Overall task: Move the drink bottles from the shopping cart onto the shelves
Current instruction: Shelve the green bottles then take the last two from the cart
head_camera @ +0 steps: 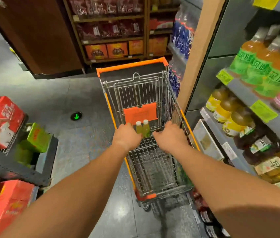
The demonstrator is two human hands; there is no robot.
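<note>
Two green drink bottles with white caps stand side by side in the wire shopping cart (175, 107), in front of its orange flap. My left hand (127, 137) reaches in from the left and covers the lower side of the left bottle (138, 128), fingers curled round it. From the right, my right hand (170, 137) comes in with its bent fingertips at the base of the right bottle (146, 128); whether it grips is hidden. The drink shelves (242, 93) on the right hold rows of bottles with green, yellow and pink labels.
The cart stands lengthwise in the aisle, its orange handle (130, 65) at the far end. Red and green cartons (1, 121) are stacked on a low rack at the left. Wooden shelving (111, 40) with red packets closes the aisle ahead. Grey floor lies between the cart and the cartons.
</note>
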